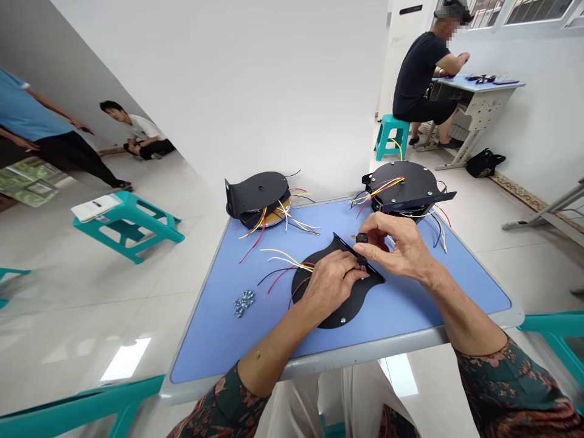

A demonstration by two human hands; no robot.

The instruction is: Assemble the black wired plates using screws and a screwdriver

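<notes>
A flat black metal plate (353,301) with an upturned flange lies on the blue table (219,328) in front of me. My left hand (331,281) rests on the plate, fingers closed around coloured wires (285,258) and the plate's flange. My right hand (396,246) pinches a small black part (361,238) at the flange's top edge, fingers curled. Yellow, white, red and black wires trail left from under my left hand.
Two black round assemblies with loose wires sit at the table's far side, one at the left (260,198) and one at the right (404,185). A small pile of screws (244,302) lies front left. Teal stools (125,222) and other people are around.
</notes>
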